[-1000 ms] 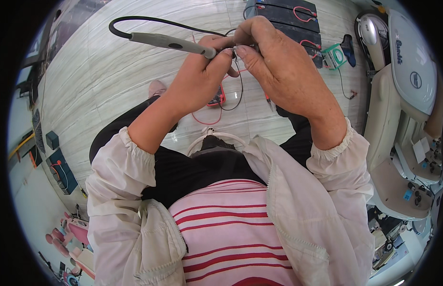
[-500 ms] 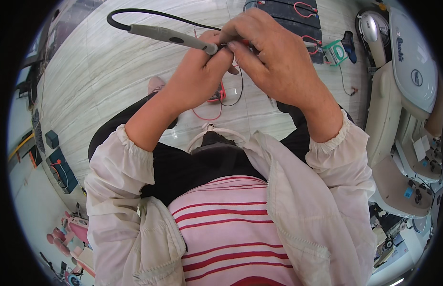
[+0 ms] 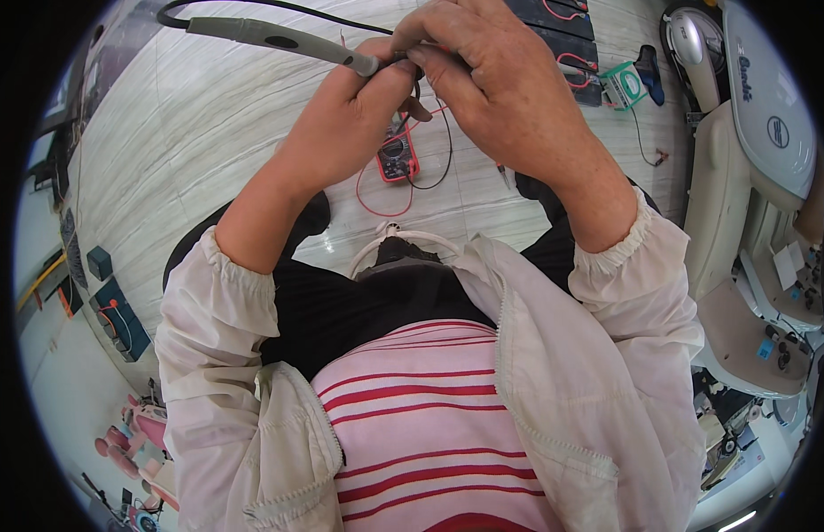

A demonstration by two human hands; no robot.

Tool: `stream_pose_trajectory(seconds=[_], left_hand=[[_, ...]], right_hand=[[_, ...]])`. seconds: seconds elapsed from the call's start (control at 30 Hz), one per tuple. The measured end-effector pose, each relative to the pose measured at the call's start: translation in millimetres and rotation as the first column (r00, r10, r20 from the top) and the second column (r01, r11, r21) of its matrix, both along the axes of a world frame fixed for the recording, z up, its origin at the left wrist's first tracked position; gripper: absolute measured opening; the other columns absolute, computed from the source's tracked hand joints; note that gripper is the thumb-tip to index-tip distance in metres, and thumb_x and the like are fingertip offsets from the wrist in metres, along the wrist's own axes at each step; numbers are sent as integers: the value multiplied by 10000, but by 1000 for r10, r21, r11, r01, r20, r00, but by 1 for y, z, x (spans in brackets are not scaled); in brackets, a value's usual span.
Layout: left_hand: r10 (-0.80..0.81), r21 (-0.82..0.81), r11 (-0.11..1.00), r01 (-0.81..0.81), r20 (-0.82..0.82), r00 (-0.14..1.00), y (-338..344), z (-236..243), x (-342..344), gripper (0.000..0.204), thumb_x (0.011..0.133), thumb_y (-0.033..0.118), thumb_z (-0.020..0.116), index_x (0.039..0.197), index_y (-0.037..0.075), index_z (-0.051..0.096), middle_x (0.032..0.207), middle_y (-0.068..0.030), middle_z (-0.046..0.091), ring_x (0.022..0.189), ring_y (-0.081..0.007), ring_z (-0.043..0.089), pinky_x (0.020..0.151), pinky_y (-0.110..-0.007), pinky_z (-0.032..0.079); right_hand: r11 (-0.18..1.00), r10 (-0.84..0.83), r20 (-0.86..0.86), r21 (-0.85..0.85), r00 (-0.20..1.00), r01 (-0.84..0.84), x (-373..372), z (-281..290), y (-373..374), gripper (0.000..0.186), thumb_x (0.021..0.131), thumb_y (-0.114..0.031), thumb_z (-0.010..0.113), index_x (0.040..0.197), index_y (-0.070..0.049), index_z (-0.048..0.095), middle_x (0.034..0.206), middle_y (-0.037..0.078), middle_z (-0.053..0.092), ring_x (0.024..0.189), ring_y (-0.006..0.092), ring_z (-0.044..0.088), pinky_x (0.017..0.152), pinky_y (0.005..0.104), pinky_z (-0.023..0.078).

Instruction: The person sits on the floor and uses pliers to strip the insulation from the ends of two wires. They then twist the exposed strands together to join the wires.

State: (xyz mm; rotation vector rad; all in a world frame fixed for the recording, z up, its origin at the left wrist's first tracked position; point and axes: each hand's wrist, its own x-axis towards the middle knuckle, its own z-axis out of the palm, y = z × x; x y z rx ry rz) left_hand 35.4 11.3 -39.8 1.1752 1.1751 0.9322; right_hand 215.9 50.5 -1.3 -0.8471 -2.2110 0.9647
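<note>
My left hand (image 3: 345, 124) is closed round a grey pen-shaped tool (image 3: 265, 37) with a black cable arching from its far end. My right hand (image 3: 505, 102) is closed against my left, thumb and fingers pinched at a small dark piece by the tool's near end, too hidden to name. Below my hands, a red-cased multimeter (image 3: 397, 162) lies on the pale streaked floor, with red and black leads looping from it.
Dark battery blocks (image 3: 567, 40) with red wires and a green-white box (image 3: 624, 87) sit at upper right. Cream and white scooters (image 3: 766, 106) line the right side. A dark blue block with cables (image 3: 119, 319) stands at left, pink items (image 3: 132, 426) at lower left.
Both hands and the grey tool have moved up and slightly left. More of the multimeter now shows beneath them, and the pink shoe near my left hand is now hidden.
</note>
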Motion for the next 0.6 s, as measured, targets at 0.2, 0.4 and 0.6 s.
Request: stream_pose_trajectory(seconds=[0.2, 0.4, 0.6], left_hand=[[-27, -54, 998, 25, -21, 999, 1, -8, -2, 284, 1015, 189, 444, 1179, -11, 562, 945, -50, 607, 824, -134, 624, 770, -297, 512], [-87, -66, 994, 82, -66, 994, -2, -3, 0, 307, 1009, 189, 446, 1199, -3, 593, 958, -69, 642, 810, -139, 623, 761, -305, 510], [-219, -86, 975, 207, -172, 960, 1, -17, -8, 287, 986, 178, 531, 1196, -6, 598, 928, -72, 654, 819, -151, 626, 766, -310, 516]], right_hand=[[999, 22, -25, 25, 999, -21, 2, -20, 7, 129, 905, -43, 605, 1031, -28, 627, 948, 170, 559, 869, 372, 599, 739, 415, 490], [995, 66, -149, 78, 987, -55, -1, -19, 7, 217, 870, -101, 674, 1057, -3, 629, 916, 179, 589, 844, 359, 595, 734, 400, 490], [995, 104, -34, -5, 994, -104, -2, -20, 10, 174, 877, -123, 675, 957, 9, 595, 833, 175, 577, 766, 341, 594, 684, 392, 478]])
